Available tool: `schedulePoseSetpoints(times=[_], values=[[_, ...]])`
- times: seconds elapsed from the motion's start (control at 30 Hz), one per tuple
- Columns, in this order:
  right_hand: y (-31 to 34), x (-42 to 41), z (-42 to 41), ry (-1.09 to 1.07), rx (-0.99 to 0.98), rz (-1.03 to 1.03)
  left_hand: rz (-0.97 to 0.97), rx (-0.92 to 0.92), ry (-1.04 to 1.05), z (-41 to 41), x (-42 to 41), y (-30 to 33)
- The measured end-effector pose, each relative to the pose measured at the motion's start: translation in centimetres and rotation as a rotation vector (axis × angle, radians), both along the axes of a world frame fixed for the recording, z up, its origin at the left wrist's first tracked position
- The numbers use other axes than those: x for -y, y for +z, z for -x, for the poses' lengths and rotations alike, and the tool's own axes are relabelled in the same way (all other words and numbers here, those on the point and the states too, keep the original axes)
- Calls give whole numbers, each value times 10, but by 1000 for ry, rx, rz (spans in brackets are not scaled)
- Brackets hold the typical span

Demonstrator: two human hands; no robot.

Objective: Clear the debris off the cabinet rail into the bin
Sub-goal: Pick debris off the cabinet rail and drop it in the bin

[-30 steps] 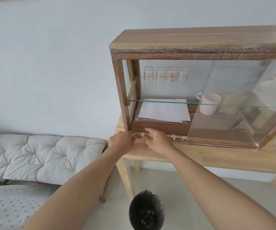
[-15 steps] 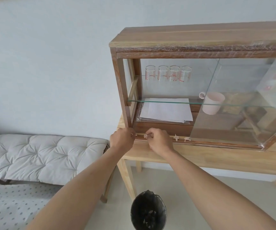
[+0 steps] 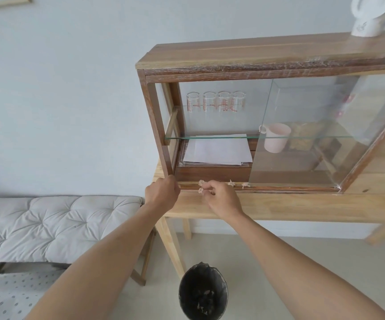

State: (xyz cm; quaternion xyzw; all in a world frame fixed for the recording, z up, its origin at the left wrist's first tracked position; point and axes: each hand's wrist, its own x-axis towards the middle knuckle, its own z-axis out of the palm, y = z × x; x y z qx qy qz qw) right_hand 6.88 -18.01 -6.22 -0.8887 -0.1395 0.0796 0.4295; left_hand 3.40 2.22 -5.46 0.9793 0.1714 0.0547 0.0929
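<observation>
Small pale bits of debris (image 3: 231,183) lie on the wooden bottom rail (image 3: 290,188) of the glass-fronted cabinet, near its left end. My right hand (image 3: 222,200) is just in front of the rail and pinches one pale scrap (image 3: 201,190) between thumb and fingertips. Another scrap (image 3: 201,182) sits on the rail right above those fingers. My left hand (image 3: 162,192) is a closed fist at the rail's left corner; what it may hold is hidden. The black bin (image 3: 203,294) stands on the floor below, between my forearms, with scraps inside.
The cabinet stands on a light wooden table (image 3: 302,206). Its glass door (image 3: 314,135) is slid to the right. Inside are papers (image 3: 216,150), a pink mug (image 3: 275,137) and several glasses (image 3: 216,103). A cushioned bench (image 3: 48,227) stands at the left.
My right hand has drawn back slightly off the rail with a scrap pinched in its fingers. My left fist stays at the rail's left corner. The view shifted a little.
</observation>
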Motion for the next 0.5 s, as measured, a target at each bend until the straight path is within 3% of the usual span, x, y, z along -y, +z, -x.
schedulePoseSetpoints(times=[0.5], values=[[-50,42,75,18,-79,-19,169,-69,-76,93,26,-44]])
